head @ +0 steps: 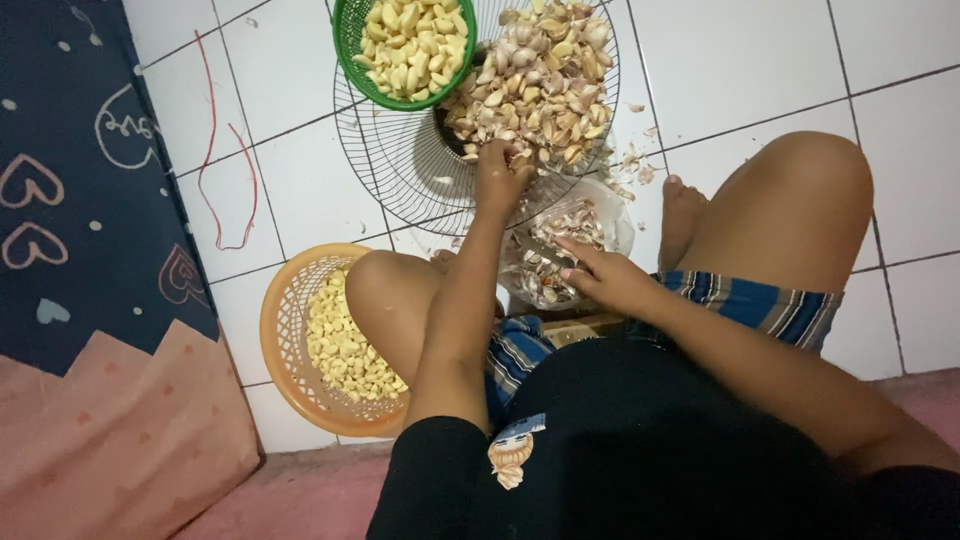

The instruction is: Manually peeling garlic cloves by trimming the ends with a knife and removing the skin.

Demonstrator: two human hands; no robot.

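The mattress with heart print fills the 9 o'clock side of the view; white floor tiles cover the rest. A round wire rack lies at 12 o'clock and carries the pile of unpeeled garlic. An orange basket of peeled cloves sits at 7 o'clock beside the knee; a green basket of peeled cloves rests on the rack at 11 o'clock. A clear bag of skins lies at centre, between the legs.

The left hand reaches to the near edge of the garlic pile, fingers curled down onto a clove; whether it grips one cannot be determined. The right hand rests at the bag's edge, fingers loosely bent, with nothing visibly held.

For a clean pick, take one clove from the pile's near edge so the heap does not spill through the rack.
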